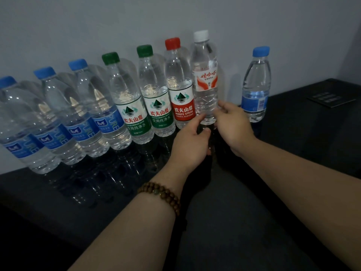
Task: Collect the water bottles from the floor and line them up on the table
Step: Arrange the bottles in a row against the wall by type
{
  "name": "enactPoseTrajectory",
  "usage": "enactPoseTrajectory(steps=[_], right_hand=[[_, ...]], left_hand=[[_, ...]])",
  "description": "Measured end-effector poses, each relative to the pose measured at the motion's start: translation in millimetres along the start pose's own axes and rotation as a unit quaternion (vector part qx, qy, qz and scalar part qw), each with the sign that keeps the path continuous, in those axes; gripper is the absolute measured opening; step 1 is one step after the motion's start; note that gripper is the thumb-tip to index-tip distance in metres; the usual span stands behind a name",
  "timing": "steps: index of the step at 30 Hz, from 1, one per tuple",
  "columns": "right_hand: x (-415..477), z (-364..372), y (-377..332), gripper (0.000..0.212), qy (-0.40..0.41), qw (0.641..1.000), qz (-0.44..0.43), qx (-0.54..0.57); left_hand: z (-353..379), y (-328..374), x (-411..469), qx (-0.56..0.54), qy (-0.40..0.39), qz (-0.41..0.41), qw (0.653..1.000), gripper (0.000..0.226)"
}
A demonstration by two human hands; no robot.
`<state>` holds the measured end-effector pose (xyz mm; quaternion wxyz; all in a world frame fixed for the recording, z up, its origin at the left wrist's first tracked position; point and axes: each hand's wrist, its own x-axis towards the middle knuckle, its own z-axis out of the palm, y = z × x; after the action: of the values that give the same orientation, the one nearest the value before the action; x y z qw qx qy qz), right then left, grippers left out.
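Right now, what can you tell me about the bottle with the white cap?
The white-capped bottle is clear ribbed plastic, full of water, with a white label bearing red characters and red swirls. It stands upright on the dark table near the wall, beside the red-capped bottle, with a gap to the lone blue-capped bottle. The left hand and right hand touch its lower part from either side.

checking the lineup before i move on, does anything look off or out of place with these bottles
Nothing is spilled, tipped or damaged. The one oddity is the blue-capped bottle at the right end: it stands apart, with a gap between it and the white-capped bottle that both hands, left and right, touch at the base. The others stand close together.
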<state>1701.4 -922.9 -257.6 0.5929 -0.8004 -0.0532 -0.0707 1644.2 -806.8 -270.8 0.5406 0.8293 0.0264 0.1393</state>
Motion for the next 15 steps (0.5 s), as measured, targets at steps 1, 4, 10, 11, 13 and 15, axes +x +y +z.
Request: enactPoseTrajectory(steps=[1,4,10,11,13,15], right_hand=[[-0.5,0.1,-0.5,0.036,-0.01,1.0,-0.001,0.0],[-0.6,-0.5,-1.0,0.04,-0.033,0.999,-0.005,-0.015],[-0.3,-1.6,-1.0,0.04,-0.071,0.996,-0.017,-0.043],[0.3,-1.7,-1.4,0.044,-0.074,0.996,-0.013,-0.054],[1.9,-2.6,-1.5,0.046,-0.08,0.995,-0.011,-0.061],[3.6,-4.3,-0.2,0.04,-0.087,0.995,-0.016,-0.048]], left_hand=[[0.0,0.6,-0.8,0.001,-0.001,0.003,1.0,0.05],[0.0,2.1,-2.9,0.004,-0.003,0.011,1.0,0.051],[-0.5,0.8,-1.4,0.005,-0.011,-0.006,1.0,0.052],[-0.6,0.7,-1.2,0.006,-0.012,-0.009,1.0,0.052],[-0.6,1.0,-1.1,0.012,-0.017,-0.011,1.0,0.051],[-0.3,1.7,-1.4,0.017,-0.02,-0.013,1.0,0.051]])
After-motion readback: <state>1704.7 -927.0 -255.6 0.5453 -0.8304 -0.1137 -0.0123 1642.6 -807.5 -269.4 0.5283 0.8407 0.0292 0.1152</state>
